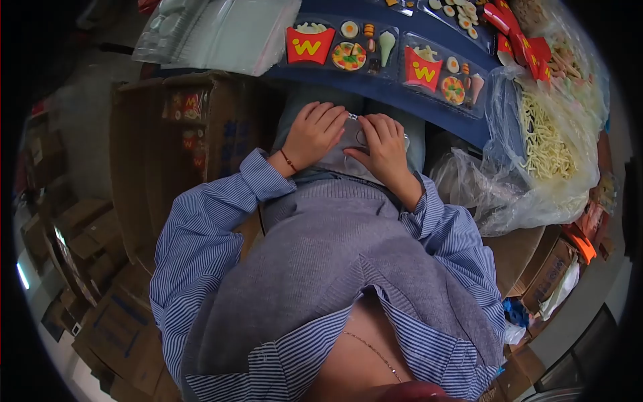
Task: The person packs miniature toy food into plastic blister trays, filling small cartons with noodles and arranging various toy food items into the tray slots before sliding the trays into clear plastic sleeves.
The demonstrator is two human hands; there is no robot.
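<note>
Over my lap, both hands are on a clear, shiny plastic piece (349,139), perhaps a blister tray or cover; its shape is hard to make out. My left hand (313,136), with a thin bracelet at the wrist, has its fingers together on the left side of the plastic. My right hand (383,145) curls its fingers over the right side, thumb pointing inward. Just beyond, on the blue table (375,94), lie a left toy food pack (341,50) and a right toy food pack (442,75), each with a red fries box and small toy foods.
Clear plastic sheets or bags (234,33) are stacked at the table's left. An open cardboard box (157,154) beside me holds several finished-looking packs. On the right, a plastic bag (549,144) contains pale toy fries, near red fries boxes (519,37). Cartons (124,331) stand behind, lower left.
</note>
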